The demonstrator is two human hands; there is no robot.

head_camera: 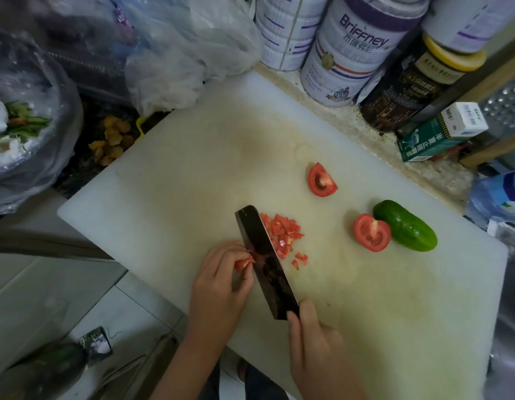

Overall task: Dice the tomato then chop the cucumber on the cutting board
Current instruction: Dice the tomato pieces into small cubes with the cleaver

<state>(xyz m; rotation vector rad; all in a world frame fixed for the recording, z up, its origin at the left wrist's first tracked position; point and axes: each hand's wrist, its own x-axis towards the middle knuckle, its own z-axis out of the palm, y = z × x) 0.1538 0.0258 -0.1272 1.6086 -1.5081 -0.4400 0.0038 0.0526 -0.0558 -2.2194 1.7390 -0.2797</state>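
red tomato dice [282,235] piled; left hand [221,281] pinches a tomato scrap [243,264], right hand [317,347] grips the dark cleaver [265,255]; 2 tomato chunks [371,232], green cucumber [405,226] uncut.

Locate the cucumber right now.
Head view: the cucumber lies on the right side of the cutting board, right beside the tomato half on its left.
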